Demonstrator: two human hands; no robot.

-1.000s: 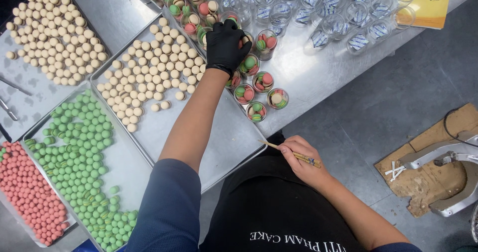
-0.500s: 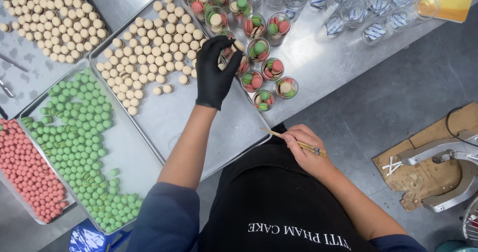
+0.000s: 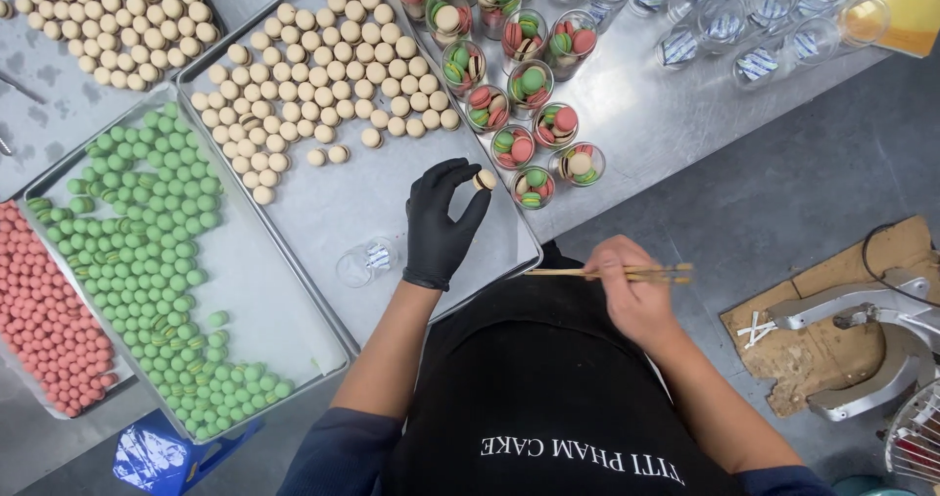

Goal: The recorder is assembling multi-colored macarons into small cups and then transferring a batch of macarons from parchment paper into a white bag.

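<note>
My left hand (image 3: 443, 224), in a black glove, pinches a small beige macaron (image 3: 485, 179) between thumb and fingertips above a metal tray (image 3: 392, 202). An empty clear cup (image 3: 366, 261) lies on its side on that tray, just left of the hand. My right hand (image 3: 634, 290), bare, holds a pair of wooden chopsticks (image 3: 609, 274) level over my black apron, off the table edge. Clear cups filled with red, green and beige macarons (image 3: 524, 99) stand in rows just beyond the left hand.
Beige macarons (image 3: 323, 75) cover the tray's far end. A tray of green macarons (image 3: 147, 251) and one of pink macarons (image 3: 44, 339) lie to the left. Empty cups (image 3: 725, 26) stand at the far right. A mixer base (image 3: 862, 349) sits on the floor at the right.
My left hand has pulled back from the filled cups toward me and now holds a beige macaron. The right hand has stayed by my apron, with the chopsticks turned level.
</note>
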